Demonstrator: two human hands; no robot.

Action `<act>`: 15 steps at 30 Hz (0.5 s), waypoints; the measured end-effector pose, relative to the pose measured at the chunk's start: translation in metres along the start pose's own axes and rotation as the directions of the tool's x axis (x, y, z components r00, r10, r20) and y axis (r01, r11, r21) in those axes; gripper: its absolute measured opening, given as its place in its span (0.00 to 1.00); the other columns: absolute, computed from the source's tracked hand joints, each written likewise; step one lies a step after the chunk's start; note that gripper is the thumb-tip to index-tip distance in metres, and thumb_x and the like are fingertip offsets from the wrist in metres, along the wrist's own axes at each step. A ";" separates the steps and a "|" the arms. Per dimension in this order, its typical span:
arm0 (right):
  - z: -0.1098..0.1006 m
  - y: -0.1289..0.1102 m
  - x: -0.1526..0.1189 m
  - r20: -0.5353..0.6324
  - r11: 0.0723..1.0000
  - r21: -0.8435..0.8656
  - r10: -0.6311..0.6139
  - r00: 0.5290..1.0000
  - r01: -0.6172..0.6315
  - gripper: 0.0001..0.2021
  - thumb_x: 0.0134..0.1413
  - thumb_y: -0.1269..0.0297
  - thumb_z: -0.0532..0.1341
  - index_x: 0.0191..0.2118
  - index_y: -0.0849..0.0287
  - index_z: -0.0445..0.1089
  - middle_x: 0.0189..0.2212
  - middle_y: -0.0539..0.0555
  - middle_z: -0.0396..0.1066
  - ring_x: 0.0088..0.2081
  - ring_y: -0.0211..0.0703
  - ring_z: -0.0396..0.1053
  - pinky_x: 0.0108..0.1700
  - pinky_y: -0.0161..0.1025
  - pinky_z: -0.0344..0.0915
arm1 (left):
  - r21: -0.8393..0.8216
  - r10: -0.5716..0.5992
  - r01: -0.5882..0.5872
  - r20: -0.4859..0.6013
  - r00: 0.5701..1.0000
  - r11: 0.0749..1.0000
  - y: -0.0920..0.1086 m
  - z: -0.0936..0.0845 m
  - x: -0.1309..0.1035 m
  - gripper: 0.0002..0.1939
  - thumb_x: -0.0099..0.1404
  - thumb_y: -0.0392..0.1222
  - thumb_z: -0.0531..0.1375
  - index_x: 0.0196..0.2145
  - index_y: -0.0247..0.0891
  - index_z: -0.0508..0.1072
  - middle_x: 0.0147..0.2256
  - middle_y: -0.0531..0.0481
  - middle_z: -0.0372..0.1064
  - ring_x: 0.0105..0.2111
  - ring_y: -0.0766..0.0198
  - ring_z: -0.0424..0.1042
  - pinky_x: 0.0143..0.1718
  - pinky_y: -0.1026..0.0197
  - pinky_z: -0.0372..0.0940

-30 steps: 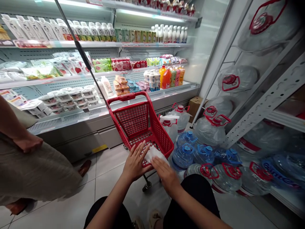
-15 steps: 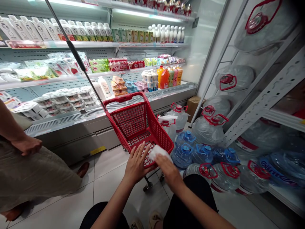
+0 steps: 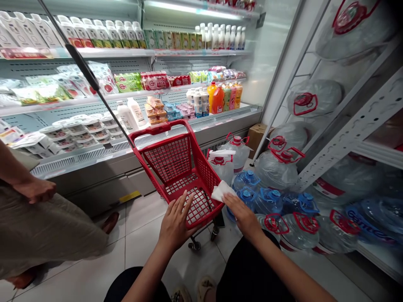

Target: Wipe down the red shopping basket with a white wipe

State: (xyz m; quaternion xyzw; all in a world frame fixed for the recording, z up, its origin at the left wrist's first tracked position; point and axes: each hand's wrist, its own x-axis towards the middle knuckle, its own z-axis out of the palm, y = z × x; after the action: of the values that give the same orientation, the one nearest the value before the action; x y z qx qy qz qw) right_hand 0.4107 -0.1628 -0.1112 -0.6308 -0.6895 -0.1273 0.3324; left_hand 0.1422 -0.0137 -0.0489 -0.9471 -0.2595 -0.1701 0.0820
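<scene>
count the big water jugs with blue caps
4 in view: a rear one, a front one partly behind the right hand, a third to their right, and a fourth farthest right. More may be hidden.

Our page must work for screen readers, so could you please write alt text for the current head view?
The right hand holds a white cloth at the rim of a red shopping cart, the open left hand at its near end. Behind stand refrigerated shelves of cartons and bottles; large water jugs are at right, another person at left.
</scene>
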 end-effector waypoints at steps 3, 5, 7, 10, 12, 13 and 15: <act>0.017 -0.044 0.003 0.018 0.999 0.044 -0.032 0.999 0.032 0.45 0.52 0.86 0.44 0.77 0.55 0.46 0.71 0.53 0.59 0.73 0.43 0.54 0.72 0.52 0.59 | -0.012 0.012 -0.012 0.001 1.000 1.000 0.003 0.002 0.002 0.53 0.66 0.63 0.63 0.77 0.42 0.41 0.74 0.38 0.48 0.69 0.45 0.61 0.69 0.44 0.52; 0.030 -0.078 0.005 0.058 0.991 0.079 -0.109 0.992 0.104 0.43 0.55 0.85 0.45 0.77 0.57 0.46 0.71 0.53 0.60 0.73 0.43 0.54 0.72 0.50 0.61 | -0.028 0.030 -0.030 0.001 1.000 0.999 0.004 0.000 0.002 0.53 0.67 0.62 0.62 0.77 0.41 0.40 0.74 0.36 0.46 0.70 0.44 0.58 0.71 0.42 0.48; 0.036 -0.100 0.006 0.081 0.983 0.098 -0.166 0.983 0.158 0.40 0.59 0.84 0.46 0.76 0.59 0.47 0.70 0.54 0.60 0.73 0.43 0.54 0.71 0.48 0.62 | -0.058 0.057 -0.056 0.022 0.998 0.997 0.000 -0.006 0.001 0.55 0.66 0.62 0.61 0.77 0.39 0.37 0.75 0.36 0.44 0.72 0.44 0.54 0.72 0.42 0.45; 0.031 -0.099 0.005 0.094 0.973 0.107 -0.216 0.972 0.206 0.36 0.64 0.82 0.48 0.76 0.58 0.48 0.70 0.53 0.62 0.72 0.43 0.56 0.70 0.48 0.63 | -0.116 0.164 -0.154 0.086 0.983 0.981 -0.020 -0.017 0.000 0.60 0.64 0.69 0.61 0.77 0.37 0.35 0.75 0.37 0.43 0.73 0.47 0.50 0.72 0.46 0.46; 0.021 -0.078 0.001 0.090 0.972 0.104 -0.221 0.971 0.211 0.36 0.66 0.82 0.47 0.76 0.56 0.47 0.69 0.52 0.63 0.72 0.42 0.57 0.71 0.48 0.62 | -0.120 0.222 -0.209 0.104 0.970 0.971 -0.041 -0.023 0.001 0.60 0.62 0.75 0.60 0.77 0.41 0.39 0.75 0.39 0.45 0.74 0.48 0.50 0.72 0.47 0.47; 0.015 -0.066 -0.001 0.083 0.976 0.097 -0.203 0.976 0.195 0.37 0.65 0.83 0.46 0.76 0.55 0.47 0.69 0.52 0.63 0.72 0.42 0.57 0.71 0.48 0.61 | -0.102 0.217 -0.207 0.101 0.971 0.973 -0.052 -0.024 0.001 0.58 0.62 0.76 0.59 0.77 0.44 0.42 0.75 0.41 0.47 0.73 0.47 0.50 0.73 0.45 0.46; 0.006 -0.043 -0.005 0.062 0.989 0.077 -0.134 0.989 0.129 0.40 0.62 0.85 0.44 0.76 0.54 0.47 0.70 0.53 0.62 0.72 0.42 0.57 0.71 0.49 0.61 | -0.080 0.200 -0.193 0.095 0.975 0.978 -0.069 -0.023 0.003 0.51 0.64 0.75 0.58 0.76 0.50 0.49 0.73 0.45 0.53 0.72 0.47 0.54 0.72 0.43 0.48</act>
State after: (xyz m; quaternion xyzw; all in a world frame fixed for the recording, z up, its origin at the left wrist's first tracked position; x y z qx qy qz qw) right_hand 0.3681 -0.1708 -0.1084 -0.5753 -0.7446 -0.1026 0.3226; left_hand 0.1020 0.0410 -0.0216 -0.9779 -0.1622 -0.1216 0.0516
